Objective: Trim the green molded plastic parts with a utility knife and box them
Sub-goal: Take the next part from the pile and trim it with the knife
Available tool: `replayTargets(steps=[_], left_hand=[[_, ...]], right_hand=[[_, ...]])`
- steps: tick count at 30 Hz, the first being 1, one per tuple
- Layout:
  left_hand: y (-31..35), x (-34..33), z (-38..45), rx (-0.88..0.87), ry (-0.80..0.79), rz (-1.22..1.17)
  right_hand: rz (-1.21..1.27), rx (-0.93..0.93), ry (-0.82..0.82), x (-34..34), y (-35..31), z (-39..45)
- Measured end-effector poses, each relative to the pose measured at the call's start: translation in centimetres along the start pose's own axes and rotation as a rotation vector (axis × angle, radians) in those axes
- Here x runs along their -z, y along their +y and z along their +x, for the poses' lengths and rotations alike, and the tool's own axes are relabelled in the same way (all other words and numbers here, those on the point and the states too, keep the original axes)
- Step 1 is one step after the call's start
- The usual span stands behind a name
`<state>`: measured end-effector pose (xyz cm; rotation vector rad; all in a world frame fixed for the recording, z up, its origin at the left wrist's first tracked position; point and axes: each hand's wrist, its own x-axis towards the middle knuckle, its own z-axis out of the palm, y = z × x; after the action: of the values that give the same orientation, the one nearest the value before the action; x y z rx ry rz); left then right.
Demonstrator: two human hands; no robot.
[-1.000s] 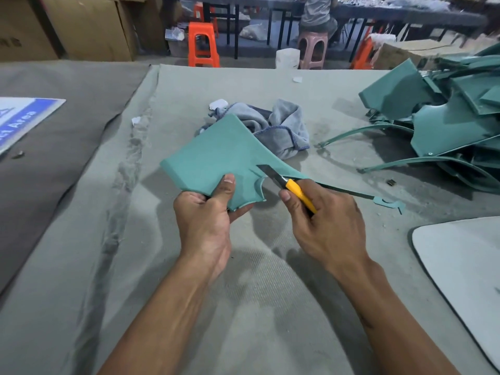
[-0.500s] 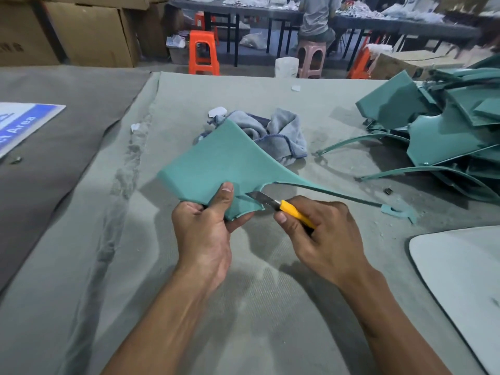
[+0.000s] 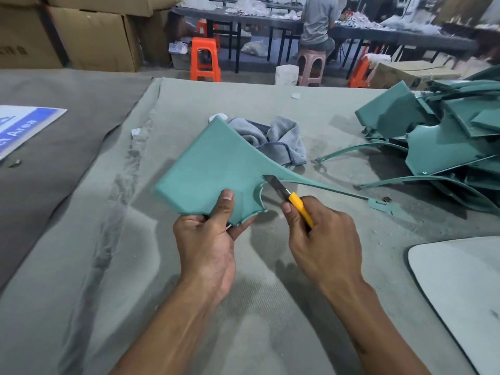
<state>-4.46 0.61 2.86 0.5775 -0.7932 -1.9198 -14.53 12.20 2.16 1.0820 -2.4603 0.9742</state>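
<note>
My left hand [image 3: 208,239] grips the near edge of a green molded plastic part [image 3: 213,169], thumb on top, holding it tilted above the table. A long thin strip runs from the part toward the right and ends in a small tab [image 3: 382,205]. My right hand [image 3: 322,236] holds a yellow utility knife [image 3: 296,205], and its blade tip [image 3: 269,179] touches the part's edge where the strip begins.
A pile of green parts [image 3: 446,136] lies at the right of the grey felt-covered table [image 3: 135,266]. A grey cloth [image 3: 273,139] sits behind the held part. A white panel [image 3: 460,288] is at near right. Cardboard boxes [image 3: 89,36], an orange stool [image 3: 204,59] and a seated person [image 3: 318,25] are beyond.
The blade slid down to the part's lower notch and has now come back up to the strip's base. The view has tilted up slightly.
</note>
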Motion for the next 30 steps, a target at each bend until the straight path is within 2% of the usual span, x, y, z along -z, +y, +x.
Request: replayTargets(steps=[5, 9, 13, 18, 21, 23, 27, 30], left_hand=[[-0.1, 0.1, -0.3, 0.024, -0.008, -0.018], [0.0, 0.2, -0.1, 0.065, 0.010, -0.080], [-0.2, 0.1, -0.2, 0.110, 0.045, -0.129], [-0.2, 0.1, -0.2, 0.069, 0.057, -0.137], [-0.3, -0.1, -0.5, 0.045, 0.032, -0.133], [-0.4, -0.1, -0.5, 0.022, 0.035, -0.117], [-0.4, 0.1, -0.3, -0.061, 0.078, -0.085], [-0.2, 0.1, -0.2, -0.113, 0.120, -0.088]], right_hand=[[0.006, 0.075, 0.028, -0.1, -0.4, -0.3], [-0.024, 0.021, 0.084, -0.3, -0.5, -0.2], [0.002, 0.114, 0.073, -0.4, -0.4, -0.3], [0.009, 0.062, 0.220, -0.3, 0.1, 0.0], [0.002, 0.064, 0.179, -0.5, 0.4, 0.1], [-0.022, 0.006, 0.184, -0.4, 0.9, 0.3], [-0.036, -0.249, 0.288, 0.3, 2.7, 1.2], [0.050, -0.237, 0.284, 0.0, 2.3, 1.1]])
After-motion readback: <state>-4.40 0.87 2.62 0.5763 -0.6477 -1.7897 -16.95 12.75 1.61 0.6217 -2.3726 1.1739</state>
